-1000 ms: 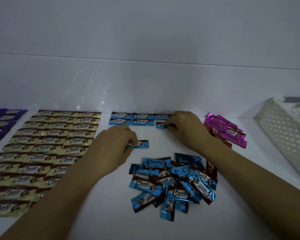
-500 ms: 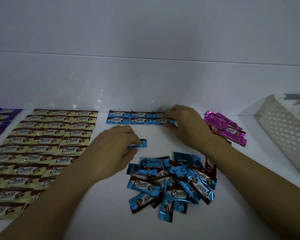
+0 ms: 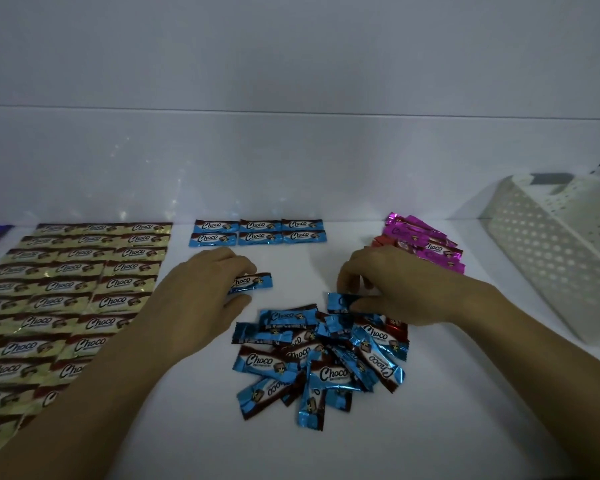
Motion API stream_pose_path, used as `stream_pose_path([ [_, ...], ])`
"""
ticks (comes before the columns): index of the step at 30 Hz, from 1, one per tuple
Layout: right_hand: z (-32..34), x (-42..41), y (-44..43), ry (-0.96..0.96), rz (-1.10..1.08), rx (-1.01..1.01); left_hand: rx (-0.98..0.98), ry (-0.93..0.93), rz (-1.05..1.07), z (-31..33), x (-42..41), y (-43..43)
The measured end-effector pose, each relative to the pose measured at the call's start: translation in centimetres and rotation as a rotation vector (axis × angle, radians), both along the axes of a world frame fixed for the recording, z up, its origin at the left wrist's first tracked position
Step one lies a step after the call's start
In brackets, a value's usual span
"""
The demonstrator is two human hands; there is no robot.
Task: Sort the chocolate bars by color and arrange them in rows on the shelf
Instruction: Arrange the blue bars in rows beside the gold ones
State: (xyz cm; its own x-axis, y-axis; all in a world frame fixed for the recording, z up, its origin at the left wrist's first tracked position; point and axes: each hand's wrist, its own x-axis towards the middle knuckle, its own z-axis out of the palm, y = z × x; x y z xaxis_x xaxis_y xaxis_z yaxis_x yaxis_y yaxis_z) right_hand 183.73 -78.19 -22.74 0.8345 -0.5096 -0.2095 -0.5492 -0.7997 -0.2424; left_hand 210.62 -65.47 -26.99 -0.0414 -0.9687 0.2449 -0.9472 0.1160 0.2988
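Left hand point(image 3: 201, 303) pinches blue bar point(image 3: 255, 282) by its left end, near side of two blue rows point(image 3: 257, 232) on shelf point(image 3: 430, 427). Right hand point(image 3: 406, 285) curled on top bar point(image 3: 340, 301) at far edge of blue pile point(image 3: 319, 358), probably pinching it, fingertips shadowed

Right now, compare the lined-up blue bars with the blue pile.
The lined-up blue bars lie flat in two rows of three; the blue pile overlaps at all angles. Every lined-up bar shows its logo upright; some pile bars are turned or flipped. The lined-up bars sit farther back; the pile is nearer. Both wear the same blue Choco wrapper.
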Motion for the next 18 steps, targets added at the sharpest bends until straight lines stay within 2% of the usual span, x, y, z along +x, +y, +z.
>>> stream_pose_path([
  [3,0.2,0.4,-0.1,-0.064,-0.029,0.025,0.018,0.008,0.01,0.1,0.0,-0.1],
  [7,-0.2,2.0,-0.4,-0.347,-0.036,-0.023,0.041,0.002,0.008,0.4,0.1,-0.1],
  [12,-0.9,2.7,-0.3,-0.282,-0.025,-0.061,0.064,0.004,0.012,0.7,0.3,0.0],
  [18,-0.5,1.6,-0.9,-0.319,-0.137,-0.097,0.077,-0.005,0.021,0.9,0.2,0.0],
])
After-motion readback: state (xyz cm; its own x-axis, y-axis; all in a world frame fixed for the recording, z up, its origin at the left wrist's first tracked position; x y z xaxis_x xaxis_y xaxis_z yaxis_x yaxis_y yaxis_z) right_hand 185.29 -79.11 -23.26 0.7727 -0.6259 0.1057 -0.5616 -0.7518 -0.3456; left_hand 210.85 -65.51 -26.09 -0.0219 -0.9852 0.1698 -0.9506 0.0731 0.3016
